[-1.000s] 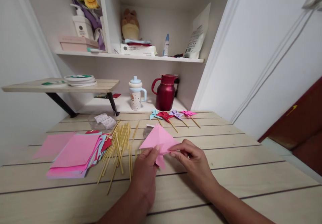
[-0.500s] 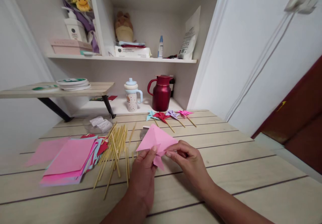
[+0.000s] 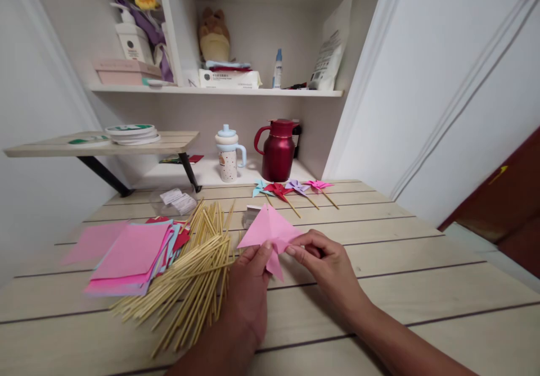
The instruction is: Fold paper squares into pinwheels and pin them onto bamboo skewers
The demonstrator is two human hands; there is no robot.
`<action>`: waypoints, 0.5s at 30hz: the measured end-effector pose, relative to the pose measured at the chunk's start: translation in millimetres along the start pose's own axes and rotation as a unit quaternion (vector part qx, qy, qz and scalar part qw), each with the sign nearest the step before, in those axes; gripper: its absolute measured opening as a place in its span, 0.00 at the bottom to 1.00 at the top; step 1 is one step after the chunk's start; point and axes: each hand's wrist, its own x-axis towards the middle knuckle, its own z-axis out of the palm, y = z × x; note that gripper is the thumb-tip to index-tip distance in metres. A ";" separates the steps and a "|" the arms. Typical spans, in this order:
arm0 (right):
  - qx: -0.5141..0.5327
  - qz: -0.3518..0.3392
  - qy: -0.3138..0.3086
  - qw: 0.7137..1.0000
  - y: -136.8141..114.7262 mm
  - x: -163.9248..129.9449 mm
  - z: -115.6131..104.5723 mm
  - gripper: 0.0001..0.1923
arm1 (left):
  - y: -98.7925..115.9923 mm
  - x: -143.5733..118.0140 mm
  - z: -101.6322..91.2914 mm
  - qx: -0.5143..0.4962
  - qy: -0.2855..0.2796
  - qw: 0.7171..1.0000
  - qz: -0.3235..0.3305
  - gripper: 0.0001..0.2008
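I hold a folded pink paper (image 3: 270,231) just above the wooden table (image 3: 422,274), at its middle. My left hand (image 3: 248,291) pinches its lower left edge, and my right hand (image 3: 327,266) pinches its right corner. A pile of bamboo sticks (image 3: 189,280) lies just left of my left hand, fanned out toward me. Further left sits a stack of coloured paper sheets (image 3: 130,258), mostly pink. Several finished paper pinwheels (image 3: 291,187) on sticks lie in a row at the back of the table.
A dark red jug (image 3: 277,152) and a lidded cup (image 3: 228,155) stand on a low ledge behind the table. A small raised shelf (image 3: 101,142) at left carries flat round items. The wall shelf (image 3: 219,90) above holds bottles, a box and a plush toy.
The bamboo sticks now lie in a wider, denser pile that reaches closer to me. Both hands still hold the pink paper, turned slightly. The camera view shifted a little.
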 end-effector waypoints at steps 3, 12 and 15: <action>0.002 0.010 -0.004 1.000 2.8 -0.2 0.6 0.10 | -0.9 1.3 0.3 0.002 0.003 1.000 0.003 0.12; 0.029 0.029 -0.003 0.999 1.9 0.4 2.3 0.11 | -3.6 2.8 -3.9 0.038 0.004 0.999 0.005 0.11; 0.027 0.020 -0.001 0.999 0.8 -0.1 1.9 0.14 | -3.5 3.6 -3.5 0.045 0.000 0.999 0.005 0.11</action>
